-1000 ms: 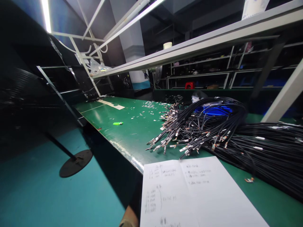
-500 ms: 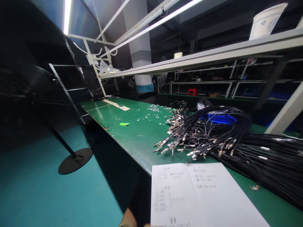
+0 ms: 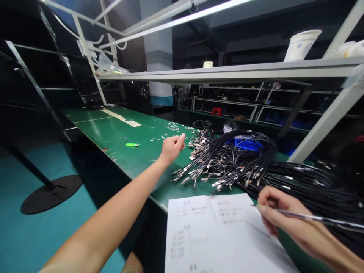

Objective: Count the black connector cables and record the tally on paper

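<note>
Both hands now in frame, neither shown a second ago.
Left hand (image 3: 171, 147), loosely curled, reaches for cable ends (image 3: 199, 167); right hand (image 3: 280, 214) pinches what looks like a thin cable (image 3: 318, 219) over the paper (image 3: 222, 235).

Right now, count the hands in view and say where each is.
2. The left hand reaches out over the green bench toward the cable ends. The right hand holds a thin tool beside the paper. None seems hidden.

I see a glossy green counter (image 3: 119, 132) that throws back the strip lights. The cables (image 3: 284, 178) wear matt black plastic jackets with shiny metal ends. The sheet (image 3: 216, 235) is matt white paper. My right hand (image 3: 280, 214) pinches 1 thin, bright metal rod (image 3: 313, 219).
</note>
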`<state>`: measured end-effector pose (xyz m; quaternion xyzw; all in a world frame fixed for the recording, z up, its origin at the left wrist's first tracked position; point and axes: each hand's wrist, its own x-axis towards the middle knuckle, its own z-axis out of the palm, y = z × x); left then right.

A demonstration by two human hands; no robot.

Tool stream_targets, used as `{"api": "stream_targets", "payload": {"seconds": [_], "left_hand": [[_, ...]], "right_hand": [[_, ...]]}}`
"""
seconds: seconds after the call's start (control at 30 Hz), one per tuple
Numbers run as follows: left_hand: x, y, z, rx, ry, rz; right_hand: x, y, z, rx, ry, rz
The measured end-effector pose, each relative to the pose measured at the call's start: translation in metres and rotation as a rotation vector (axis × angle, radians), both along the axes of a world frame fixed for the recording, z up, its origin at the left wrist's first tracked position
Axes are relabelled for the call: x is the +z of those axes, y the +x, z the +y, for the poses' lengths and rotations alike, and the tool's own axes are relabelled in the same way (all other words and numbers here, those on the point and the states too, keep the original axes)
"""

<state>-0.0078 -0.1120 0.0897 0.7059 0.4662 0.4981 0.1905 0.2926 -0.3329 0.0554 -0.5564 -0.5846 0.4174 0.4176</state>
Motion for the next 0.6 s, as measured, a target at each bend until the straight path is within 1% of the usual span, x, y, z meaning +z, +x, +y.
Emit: {"api": "stream_targets", "payload": {"seconds": [0.07,0.13,0.17,0.23,0.3,0.37,0.47,0.6], "left_hand": [[-0.014,0.006,0.051,0.075,-0.018,0.029],[-0.032,0.009,0.091,0.143,-0.069,0.057],[-0.041,0.01,0.106,0.186,-0.102,0.069],[-0.059,0.011,0.128,0.25,-0.159,0.114],[-0.073,0.012,0.14,0.242,-0.181,0.176],[-0.08,0.015,0.147,0.19,-0.175,0.271],[-0.082,0.019,0.151,0.163,-0.193,0.376],[-0.081,0.024,0.152,0.166,-0.226,0.407]], "right_hand": [[-0.019,-0.008,-0.002,-0.006,-0.081,0.033],[-0.03,-0.011,0.001,-0.027,-0.135,0.053],[-0.032,-0.01,0.003,-0.041,-0.149,0.056],[-0.035,-0.007,0.008,-0.07,-0.161,0.049],[-0.038,-0.004,0.012,-0.095,-0.171,0.035],[-0.042,-0.002,0.013,-0.115,-0.188,0.024],[-0.045,-0.003,0.013,-0.15,-0.207,0.01],[-0.043,-0.007,0.012,-0.195,-0.211,-0.014]]}}
